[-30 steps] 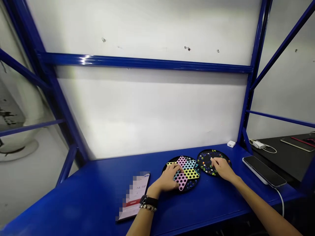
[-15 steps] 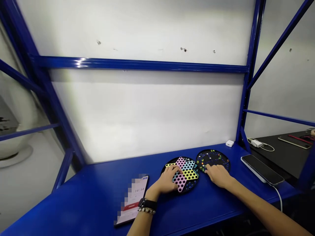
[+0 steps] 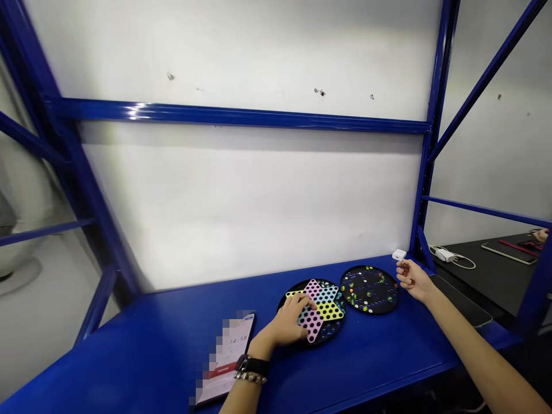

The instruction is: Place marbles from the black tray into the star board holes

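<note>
My left hand (image 3: 287,321) lies flat on a star-shaped pegboard (image 3: 319,303) in pink, yellow and blue, which sits on a round black board with marbles around it. My right hand (image 3: 412,280) is just beyond the right rim of a second round black board (image 3: 368,289), which is dotted with small coloured marbles. Its fingertips pinch what look like small red marbles (image 3: 404,268). The left hand hides part of the star.
A phone with a blurred screen (image 3: 225,357) lies left of the boards on the blue metal bench (image 3: 172,339). A white charger (image 3: 399,255) and a second phone (image 3: 461,302) are at the right. On a black table beyond, another person's hand (image 3: 540,234) shows.
My right hand has moved off the round board to beyond its right rim, now pinching small marbles. My left hand stays on the star. The view has shifted slightly.
</note>
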A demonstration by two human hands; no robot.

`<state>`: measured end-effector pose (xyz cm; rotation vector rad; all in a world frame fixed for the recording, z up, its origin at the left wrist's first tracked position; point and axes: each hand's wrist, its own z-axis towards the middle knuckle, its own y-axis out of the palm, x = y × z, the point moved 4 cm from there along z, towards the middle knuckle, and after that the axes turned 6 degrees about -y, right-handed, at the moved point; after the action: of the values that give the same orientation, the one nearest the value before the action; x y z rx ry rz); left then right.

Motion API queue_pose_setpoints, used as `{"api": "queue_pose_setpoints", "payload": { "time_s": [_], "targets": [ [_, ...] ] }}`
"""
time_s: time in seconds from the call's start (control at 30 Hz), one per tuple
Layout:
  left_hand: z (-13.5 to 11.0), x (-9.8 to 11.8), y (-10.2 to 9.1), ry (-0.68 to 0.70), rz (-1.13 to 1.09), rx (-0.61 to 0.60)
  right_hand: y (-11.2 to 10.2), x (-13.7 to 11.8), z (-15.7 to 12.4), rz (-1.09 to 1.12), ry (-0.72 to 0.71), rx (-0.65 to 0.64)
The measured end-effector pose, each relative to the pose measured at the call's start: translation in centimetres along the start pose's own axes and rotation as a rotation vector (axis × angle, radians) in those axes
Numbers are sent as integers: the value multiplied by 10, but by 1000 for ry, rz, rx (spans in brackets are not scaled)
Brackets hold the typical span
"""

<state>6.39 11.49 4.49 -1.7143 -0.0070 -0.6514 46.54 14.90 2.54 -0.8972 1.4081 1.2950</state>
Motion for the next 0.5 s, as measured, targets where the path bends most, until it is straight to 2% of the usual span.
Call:
{"api": "queue_pose_setpoints", "payload": {
  "time_s": [0.07,0.17,0.27,0.37,0.43,0.5],
  "targets": [
    [0,-1,0,-3,-7,-1,-10,-1,4,-220,-20,24],
    [0,-2,1,3,-4,-1,-13,-3,7,-736,-147,18],
    [1,-4,1,1,-11,-5,-4,-2,2,-1173,-237,-56],
    [0,-3,0,-10,-18,-8,9,7,-7,-1609,-209,-181],
    [0,-2,0,-6,-17,-8,14,14,-12,-1752,-165,-244],
    [-1,-1,-1,2,-13,-5,15,18,-14,-1791,-128,-268]
  ]
}}
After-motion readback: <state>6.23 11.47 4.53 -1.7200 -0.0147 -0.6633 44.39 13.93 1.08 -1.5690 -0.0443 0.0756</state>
